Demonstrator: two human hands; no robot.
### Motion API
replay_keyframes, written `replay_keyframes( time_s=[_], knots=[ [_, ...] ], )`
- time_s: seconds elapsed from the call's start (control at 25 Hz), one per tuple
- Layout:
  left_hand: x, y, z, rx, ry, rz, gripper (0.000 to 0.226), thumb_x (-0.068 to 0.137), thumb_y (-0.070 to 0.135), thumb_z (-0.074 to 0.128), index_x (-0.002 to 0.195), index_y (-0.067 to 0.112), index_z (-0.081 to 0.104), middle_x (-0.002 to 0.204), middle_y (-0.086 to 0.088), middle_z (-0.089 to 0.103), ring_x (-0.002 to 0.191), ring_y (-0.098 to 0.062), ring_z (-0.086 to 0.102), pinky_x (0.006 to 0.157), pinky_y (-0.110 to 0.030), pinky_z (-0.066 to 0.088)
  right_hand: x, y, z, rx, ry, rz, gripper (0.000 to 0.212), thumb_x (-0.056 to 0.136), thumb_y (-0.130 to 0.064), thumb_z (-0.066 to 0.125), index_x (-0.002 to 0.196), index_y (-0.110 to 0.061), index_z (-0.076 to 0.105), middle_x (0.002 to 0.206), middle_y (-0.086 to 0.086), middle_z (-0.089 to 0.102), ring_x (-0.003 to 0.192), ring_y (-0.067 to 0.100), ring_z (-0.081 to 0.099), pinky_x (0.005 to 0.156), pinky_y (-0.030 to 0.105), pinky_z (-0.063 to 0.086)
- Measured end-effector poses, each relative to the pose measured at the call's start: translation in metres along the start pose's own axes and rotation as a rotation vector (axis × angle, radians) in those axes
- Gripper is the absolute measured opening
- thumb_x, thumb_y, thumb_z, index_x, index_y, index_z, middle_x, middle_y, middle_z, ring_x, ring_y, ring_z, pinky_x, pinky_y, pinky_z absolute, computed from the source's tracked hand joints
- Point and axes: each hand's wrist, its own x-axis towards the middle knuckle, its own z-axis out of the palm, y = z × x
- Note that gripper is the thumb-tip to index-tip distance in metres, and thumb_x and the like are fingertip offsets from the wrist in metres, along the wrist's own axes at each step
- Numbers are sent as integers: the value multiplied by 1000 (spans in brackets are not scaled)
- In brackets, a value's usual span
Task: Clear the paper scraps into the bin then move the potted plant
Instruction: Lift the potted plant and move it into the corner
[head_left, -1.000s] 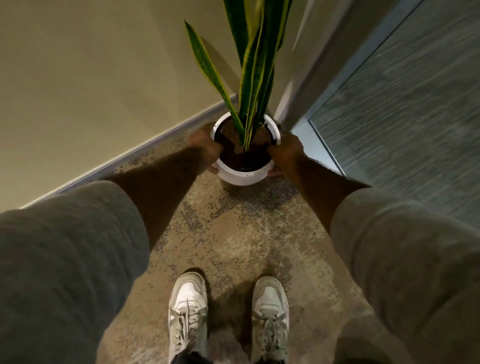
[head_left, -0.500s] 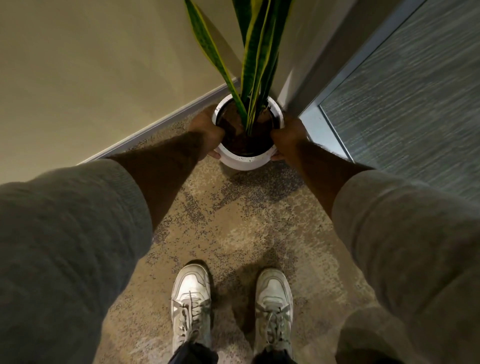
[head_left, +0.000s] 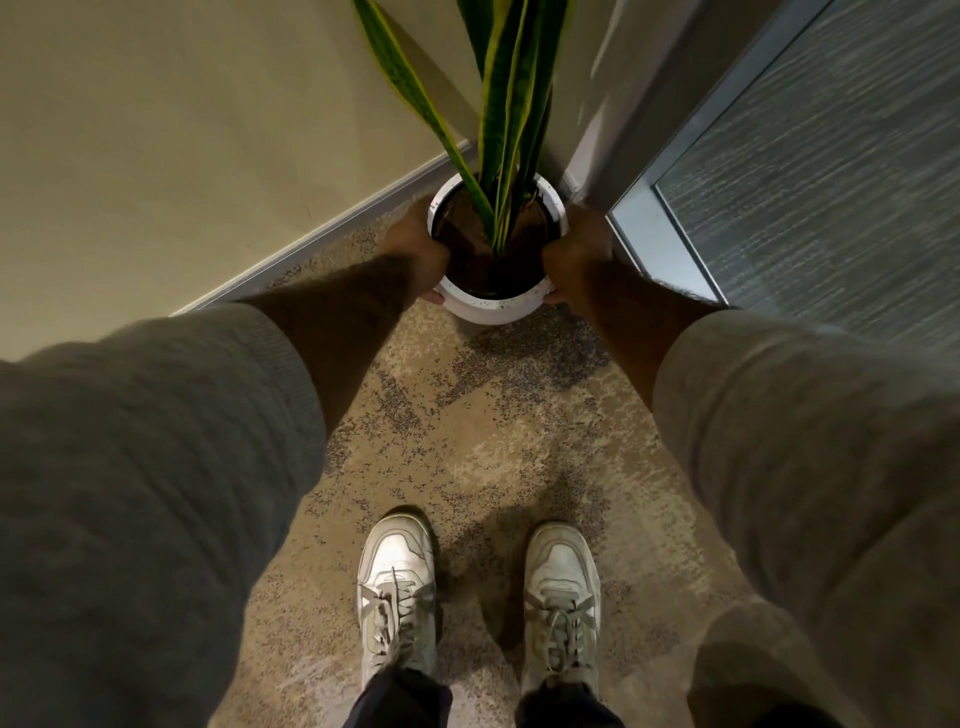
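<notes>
1. Two hands grip your potted plant (head_left: 497, 244): your left hand (head_left: 420, 248) clasps the left side of the white pot, your right hand (head_left: 575, 249) the right.
2. The pot sits far ahead in the corner, by the wall (head_left: 156, 130) and door frame (head_left: 654, 104).
3. Your fingers wrap out of sight beneath; the leaves run off the top edge.
4. You cannot tell whether the pot touches the carpet (head_left: 493, 441).

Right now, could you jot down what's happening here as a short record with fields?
setting: carpeted floor in a corner beside a beige wall
object held: white pot with a tall striped plant
left hand: grip on the pot's left side
right hand: grip on the pot's right side
pot on floor or lifted: cannot tell
feet: white sneakers, standing behind the pot
paper scraps, bin: none in view
</notes>
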Motion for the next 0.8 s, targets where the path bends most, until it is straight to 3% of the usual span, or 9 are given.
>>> replay_keyframes(
  time_s=[0.12, 0.28, 0.36, 0.44, 0.56, 0.8],
  knots=[
    [1, -6, 2, 28, 17, -2, 65, 96, 7, 56, 153, 30, 36, 134, -8, 59, 99, -31, 70, 69, -51, 65, -2, 0, 0, -46, 7, -48, 41, 92, -13, 59, 132, -23, 57, 126, 12, 64, 114, 38, 60, 85, 59, 57],
    [-9, -2, 0, 161, 69, 34, 57, 98, 16, 53, 152, 17, 36, 139, -12, 57, 123, -34, 59, 99, -51, 55, -13, -5, -9, -167, -1, -119, 43, 93, -14, 60, 136, -17, 55, 133, 13, 61, 122, 33, 57, 99, 52, 52],
    [-28, -3, 4, 286, 118, 72, 64, 99, 22, 54, 156, 14, 28, 153, -15, 44, 139, -34, 46, 115, -48, 42, -29, 0, -13, -353, 19, -218, 47, 92, -20, 62, 138, -17, 52, 138, 13, 57, 130, 34, 53, 105, 51, 48],
    [-56, -6, 11, 447, 116, 88, 73, 101, 33, 50, 161, 16, 12, 167, -16, 18, 154, -36, 20, 125, -49, 21, -52, 9, -18, -605, -27, -258, 65, 92, -30, 63, 151, -20, 35, 155, 17, 39, 145, 40, 33, 113, 56, 37],
    [-95, -10, 7, 763, 94, 189, 75, 105, 48, 36, 162, 19, -2, 170, -15, -10, 157, -35, -9, 127, -51, 0, -97, 10, -25, -942, -84, -344, 78, 98, -48, 50, 159, -24, 8, 166, 21, 8, 153, 43, 4, 120, 61, 16],
    [-179, 12, -14, 894, 85, 189, 83, 101, 62, 25, 161, 18, -13, 168, -13, -20, 155, -33, -19, 126, -53, -8, -176, -10, -52, -961, -51, -403, 75, 97, -61, 33, 159, -25, 9, 166, 21, 8, 154, 41, 0, 120, 62, 5]
  ],
)
